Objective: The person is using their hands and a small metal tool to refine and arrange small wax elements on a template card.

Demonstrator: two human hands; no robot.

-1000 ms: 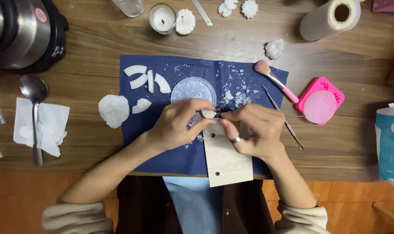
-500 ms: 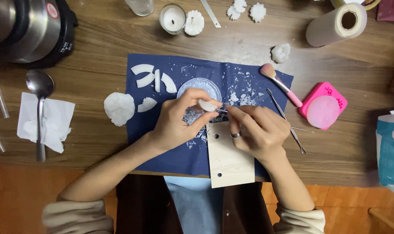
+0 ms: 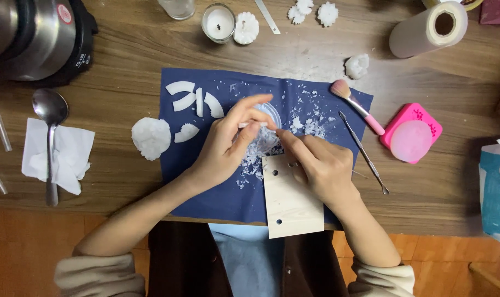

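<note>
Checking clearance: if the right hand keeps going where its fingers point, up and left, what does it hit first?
Likely the left hand: the right hand fingertips sit almost against it, over the clear round dish. Depth unclear.

Both hands over a blue cloth (image 3: 200, 187), left hand (image 3: 223, 147) and right hand (image 3: 318, 165) meeting above white shavings (image 3: 255, 162); wooden board (image 3: 291, 206) beneath

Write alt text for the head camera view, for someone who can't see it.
Two bare hands, left hand and right hand, meet over a clear round dish on a navy cloth strewn with white wax flakes. A pale wooden board lies under the right hand; a pink brush lies nearby.
</note>
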